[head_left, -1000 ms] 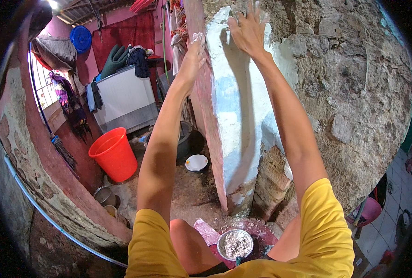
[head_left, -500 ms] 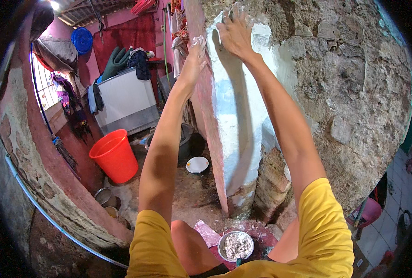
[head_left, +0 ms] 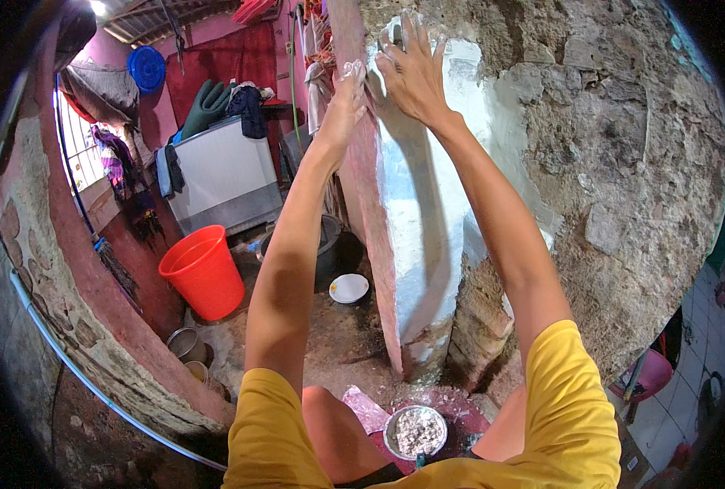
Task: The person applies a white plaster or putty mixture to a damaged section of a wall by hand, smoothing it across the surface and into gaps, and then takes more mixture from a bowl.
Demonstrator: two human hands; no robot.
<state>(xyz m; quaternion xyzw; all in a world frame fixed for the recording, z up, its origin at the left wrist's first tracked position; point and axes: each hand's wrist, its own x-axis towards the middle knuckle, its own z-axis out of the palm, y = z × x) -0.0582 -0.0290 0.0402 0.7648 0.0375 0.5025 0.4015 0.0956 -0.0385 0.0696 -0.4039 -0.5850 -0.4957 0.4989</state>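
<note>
Head view: a bowl (head_left: 388, 440) of white paste (head_left: 417, 430) sits between my knees. My left forearm (head_left: 285, 277) partly hides a dark tub (head_left: 327, 254) near a red bucket (head_left: 212, 281). My right hand (head_left: 416, 80), fingers apart, touches the wall's white patch (head_left: 402, 212); my left hand (head_left: 344, 104) is at its pink edge (head_left: 368, 187), grip unclear.

2 hands (head_left: 415, 80) (one left, one right) | 1 white-filled bowl (head_left: 388, 434) | 1 red bucket (head_left: 210, 285) | 1 blue disc (head_left: 145, 72)
</note>
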